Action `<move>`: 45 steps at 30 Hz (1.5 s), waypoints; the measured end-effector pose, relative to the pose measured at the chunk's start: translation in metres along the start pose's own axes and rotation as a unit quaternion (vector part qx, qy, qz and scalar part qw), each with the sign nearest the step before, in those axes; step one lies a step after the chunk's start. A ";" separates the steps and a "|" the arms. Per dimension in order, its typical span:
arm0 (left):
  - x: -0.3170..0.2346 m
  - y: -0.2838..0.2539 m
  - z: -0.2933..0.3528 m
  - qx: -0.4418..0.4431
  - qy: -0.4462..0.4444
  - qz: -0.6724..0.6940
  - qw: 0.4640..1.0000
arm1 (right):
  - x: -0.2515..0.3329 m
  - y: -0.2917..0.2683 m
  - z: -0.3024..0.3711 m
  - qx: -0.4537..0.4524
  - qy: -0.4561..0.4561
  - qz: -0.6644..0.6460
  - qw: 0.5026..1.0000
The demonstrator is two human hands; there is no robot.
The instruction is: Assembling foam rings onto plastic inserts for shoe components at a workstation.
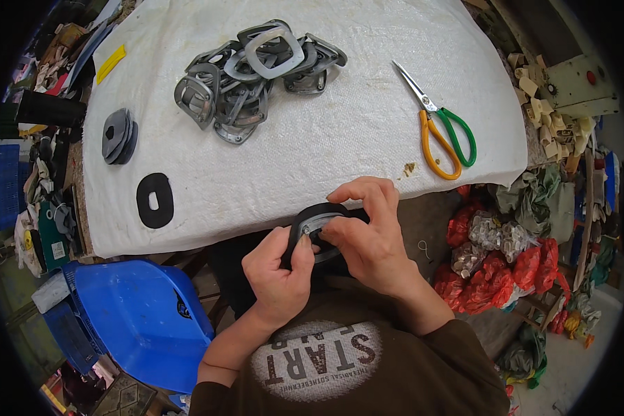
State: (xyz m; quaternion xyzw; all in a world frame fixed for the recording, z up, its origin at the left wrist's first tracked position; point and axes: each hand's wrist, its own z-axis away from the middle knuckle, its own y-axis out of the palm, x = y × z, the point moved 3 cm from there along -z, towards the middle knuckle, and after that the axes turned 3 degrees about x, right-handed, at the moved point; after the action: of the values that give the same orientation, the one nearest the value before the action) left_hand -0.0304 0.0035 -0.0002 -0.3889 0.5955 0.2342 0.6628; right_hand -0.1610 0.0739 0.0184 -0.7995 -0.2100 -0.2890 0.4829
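Note:
Close to my body, at the table's near edge, I hold a grey rounded frame (315, 224) set against a black ring-shaped pad (295, 234). My left hand (281, 272) is closed on their left side, its thumb on the frame. My right hand (371, 234) is closed on the right side, thumb pressed inside the ring and index finger bent over the top rim. Fingers cover part of both pieces. A separate black oval pad with a slot (145, 208) lies flat on the table to the left.
A pile of grey frames (267, 52) sits at the table's far middle. Scissors (430, 111) with orange and green handles lie at right. Stacked grey pads (116, 137) and a yellow strip (111, 64) are at left. A blue tub (135, 291) stands lower left; red bags (485, 277) lie lower right.

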 end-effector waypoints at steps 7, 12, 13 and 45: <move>-0.001 0.001 0.000 0.000 0.010 -0.007 1.000 | -0.002 0.004 0.002 -0.023 0.013 0.004 1.000; -0.004 0.001 0.000 0.004 0.014 -0.024 1.000 | -0.002 0.004 0.001 -0.025 0.002 0.007 1.000; -0.003 0.001 0.000 0.003 0.015 -0.025 1.000 | -0.002 0.003 0.001 -0.023 0.007 0.001 1.000; -0.009 0.002 0.005 0.044 -0.093 0.029 0.994 | -0.032 0.005 0.013 -0.109 0.184 -0.321 0.923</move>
State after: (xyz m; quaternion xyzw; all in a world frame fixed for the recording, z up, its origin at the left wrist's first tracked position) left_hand -0.0310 0.0104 0.0083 -0.3181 0.5522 0.2620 0.7248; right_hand -0.1780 0.0816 -0.0112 -0.6698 -0.3295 -0.5917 0.3045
